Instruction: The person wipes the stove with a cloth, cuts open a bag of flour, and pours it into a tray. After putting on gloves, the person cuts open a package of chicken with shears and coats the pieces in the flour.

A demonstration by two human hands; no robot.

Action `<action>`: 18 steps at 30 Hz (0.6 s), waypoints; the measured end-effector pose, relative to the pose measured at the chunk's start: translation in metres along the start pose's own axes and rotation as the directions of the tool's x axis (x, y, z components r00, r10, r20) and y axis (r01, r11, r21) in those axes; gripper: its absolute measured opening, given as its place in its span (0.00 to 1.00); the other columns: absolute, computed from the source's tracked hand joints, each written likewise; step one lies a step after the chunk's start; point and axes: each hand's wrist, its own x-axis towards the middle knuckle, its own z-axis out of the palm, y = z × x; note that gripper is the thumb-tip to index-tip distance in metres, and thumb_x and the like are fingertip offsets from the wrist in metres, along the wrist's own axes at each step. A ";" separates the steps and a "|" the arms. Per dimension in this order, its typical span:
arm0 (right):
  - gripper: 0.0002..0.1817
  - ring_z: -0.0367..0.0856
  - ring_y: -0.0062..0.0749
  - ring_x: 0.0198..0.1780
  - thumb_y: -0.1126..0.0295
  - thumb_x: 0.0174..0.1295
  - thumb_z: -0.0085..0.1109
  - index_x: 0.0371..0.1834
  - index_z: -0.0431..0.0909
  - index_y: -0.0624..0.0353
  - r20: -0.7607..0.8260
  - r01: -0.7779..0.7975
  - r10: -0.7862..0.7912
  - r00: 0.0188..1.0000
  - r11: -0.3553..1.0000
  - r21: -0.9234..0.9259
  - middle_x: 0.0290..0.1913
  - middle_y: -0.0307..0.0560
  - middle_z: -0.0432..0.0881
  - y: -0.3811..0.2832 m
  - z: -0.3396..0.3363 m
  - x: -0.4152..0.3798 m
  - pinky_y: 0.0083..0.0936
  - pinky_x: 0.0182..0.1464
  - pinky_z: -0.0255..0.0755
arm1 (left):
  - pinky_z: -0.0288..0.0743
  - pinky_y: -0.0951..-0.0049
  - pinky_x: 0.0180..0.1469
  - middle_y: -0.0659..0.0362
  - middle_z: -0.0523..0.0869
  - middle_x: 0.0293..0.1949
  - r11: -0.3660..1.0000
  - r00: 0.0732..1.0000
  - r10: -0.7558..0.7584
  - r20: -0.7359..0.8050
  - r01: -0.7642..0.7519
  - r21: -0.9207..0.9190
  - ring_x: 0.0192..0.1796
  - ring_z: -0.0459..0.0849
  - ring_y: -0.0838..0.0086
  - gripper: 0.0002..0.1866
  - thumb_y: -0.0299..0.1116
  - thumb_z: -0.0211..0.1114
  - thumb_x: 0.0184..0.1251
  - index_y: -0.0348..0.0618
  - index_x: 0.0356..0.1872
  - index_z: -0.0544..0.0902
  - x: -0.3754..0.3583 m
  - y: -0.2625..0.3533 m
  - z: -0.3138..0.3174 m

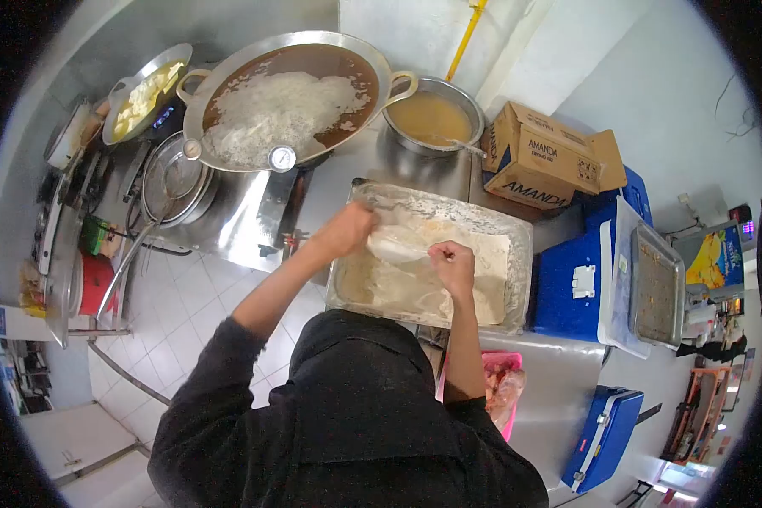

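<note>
Over a rectangular metal tray [516,233] of flour [487,292], my two hands hold a pale, flour-coated piece [398,247] stretched between them. Its kind is hard to make out under the white coating. My left hand [353,229] is closed on its left end, close to the tray's left rim. At the other end, my right hand [455,267] pinches it with thumb and fingers. Below my right forearm, a pink tub [493,360] holds pieces of raw meat [505,394].
A wide pan of bubbling oil [284,102] with a thermometer [281,158] stands back left. Beside it is a pot of yellowish liquid [427,117]. A cardboard box [542,157] and blue coolers [574,275] line the right. A strainer [178,176] lies left.
</note>
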 end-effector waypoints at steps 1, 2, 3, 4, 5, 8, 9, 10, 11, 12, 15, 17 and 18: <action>0.06 0.84 0.30 0.30 0.73 0.55 0.65 0.32 0.85 0.65 0.003 0.012 -0.012 1.000 1.000 0.008 0.27 0.50 0.86 -0.007 -0.001 0.001 0.25 0.37 0.76 | 0.76 0.58 0.48 0.46 0.82 0.42 0.998 0.999 -0.044 -0.018 0.043 -0.054 0.46 0.81 0.51 0.06 0.26 0.65 0.54 0.33 0.30 0.83 -0.016 0.005 -0.005; 0.06 0.84 0.31 0.30 0.73 0.55 0.65 0.32 0.85 0.65 0.010 0.022 -0.022 1.000 1.000 0.016 0.27 0.50 0.86 -0.011 0.000 0.001 0.26 0.38 0.76 | 0.76 0.58 0.48 0.45 0.82 0.42 0.990 0.995 -0.092 -0.032 0.088 -0.111 0.46 0.81 0.51 0.06 0.26 0.66 0.53 0.32 0.30 0.83 -0.025 0.009 -0.006; 0.06 0.84 0.32 0.30 0.74 0.55 0.64 0.32 0.84 0.66 0.014 0.017 -0.017 1.000 1.000 0.011 0.27 0.51 0.86 -0.010 0.004 0.001 0.27 0.38 0.76 | 0.76 0.57 0.48 0.46 0.82 0.42 0.989 0.992 -0.113 -0.051 0.108 -0.100 0.46 0.81 0.51 0.07 0.26 0.67 0.53 0.33 0.31 0.83 -0.030 0.011 -0.002; 0.05 0.84 0.33 0.31 0.74 0.56 0.63 0.31 0.84 0.66 0.021 0.013 -0.013 1.000 1.000 0.004 0.27 0.51 0.85 -0.010 0.010 0.002 0.27 0.38 0.76 | 0.75 0.57 0.49 0.46 0.83 0.42 0.987 0.988 -0.138 -0.072 0.131 -0.092 0.47 0.81 0.51 0.07 0.25 0.67 0.53 0.34 0.33 0.84 -0.034 0.012 0.002; 0.05 0.84 0.34 0.31 0.75 0.56 0.62 0.31 0.83 0.66 0.030 0.013 -0.013 0.999 1.000 -0.004 0.27 0.52 0.85 -0.010 0.013 0.003 0.28 0.38 0.76 | 0.74 0.57 0.50 0.46 0.83 0.42 0.985 0.982 -0.162 -0.098 0.154 -0.083 0.47 0.81 0.52 0.08 0.25 0.68 0.53 0.35 0.34 0.84 -0.036 0.012 0.004; 0.04 0.84 0.41 0.33 0.77 0.57 0.58 0.32 0.80 0.66 0.007 0.133 -0.133 0.991 0.991 -0.033 0.29 0.53 0.84 -0.008 0.010 0.006 0.30 0.40 0.76 | 0.74 0.58 0.50 0.50 0.83 0.33 0.977 0.953 -0.074 -0.295 0.129 0.169 0.46 0.81 0.54 0.04 0.24 0.64 0.52 0.39 0.30 0.82 -0.020 0.042 -0.004; 0.03 0.83 0.42 0.34 0.78 0.57 0.57 0.32 0.80 0.66 -0.001 0.171 -0.171 0.985 0.983 -0.071 0.30 0.53 0.84 -0.013 0.007 0.006 0.31 0.40 0.75 | 0.73 0.59 0.50 0.50 0.83 0.33 0.992 0.943 0.016 -0.332 0.027 0.125 0.46 0.81 0.55 0.04 0.24 0.64 0.52 0.39 0.31 0.82 -0.008 0.052 -0.003; 0.03 0.83 0.44 0.35 0.78 0.57 0.57 0.33 0.79 0.66 -0.008 0.206 -0.208 0.978 0.973 -0.108 0.31 0.53 0.83 -0.022 0.003 0.006 0.31 0.40 0.75 | 0.73 0.60 0.50 0.51 0.83 0.33 0.993 0.923 0.103 -0.371 -0.077 0.084 0.47 0.81 0.56 0.05 0.25 0.64 0.52 0.39 0.31 0.82 0.006 0.061 -0.003; 0.03 0.83 0.45 0.36 0.78 0.58 0.56 0.33 0.78 0.66 -0.013 0.237 -0.242 0.970 0.960 -0.146 0.32 0.54 0.83 -0.027 0.000 0.003 0.32 0.41 0.75 | 0.73 0.60 0.50 0.51 0.83 0.34 0.982 0.893 0.185 -0.411 -0.182 0.046 0.47 0.80 0.56 0.05 0.25 0.64 0.52 0.38 0.32 0.82 0.016 0.067 0.000; 0.03 0.82 0.45 0.36 0.78 0.58 0.56 0.33 0.77 0.66 -0.018 0.257 -0.264 0.964 0.952 -0.163 0.32 0.53 0.82 -0.027 0.001 0.002 0.32 0.41 0.75 | 0.72 0.59 0.51 0.50 0.82 0.35 0.983 0.945 0.184 -0.272 -0.185 0.023 0.47 0.80 0.55 0.05 0.26 0.63 0.54 0.38 0.32 0.82 0.025 0.065 0.006; 0.02 0.81 0.45 0.37 0.78 0.60 0.56 0.34 0.76 0.65 -0.048 0.294 -0.308 0.950 0.937 -0.188 0.33 0.53 0.81 -0.028 0.000 0.001 0.34 0.40 0.74 | 0.71 0.57 0.52 0.47 0.81 0.37 0.981 0.980 0.193 0.043 -0.192 -0.023 0.47 0.79 0.52 0.05 0.26 0.61 0.56 0.36 0.33 0.80 0.045 0.057 0.026; 0.02 0.81 0.45 0.38 0.79 0.60 0.56 0.35 0.76 0.65 -0.094 0.276 -0.292 0.952 0.949 -0.152 0.34 0.53 0.80 -0.020 -0.003 0.000 0.34 0.40 0.74 | 0.71 0.57 0.51 0.46 0.80 0.36 0.977 0.971 0.215 0.106 -0.214 -0.021 0.46 0.79 0.52 0.06 0.26 0.58 0.56 0.35 0.32 0.78 0.051 0.056 0.030; 0.02 0.81 0.45 0.37 0.79 0.60 0.56 0.35 0.76 0.65 -0.090 0.246 -0.255 0.963 0.964 -0.098 0.33 0.53 0.80 -0.023 -0.003 -0.002 0.34 0.40 0.74 | 0.71 0.58 0.50 0.45 0.79 0.36 0.969 0.968 0.245 0.055 -0.244 -0.024 0.46 0.79 0.51 0.06 0.25 0.58 0.56 0.34 0.33 0.77 0.051 0.054 0.038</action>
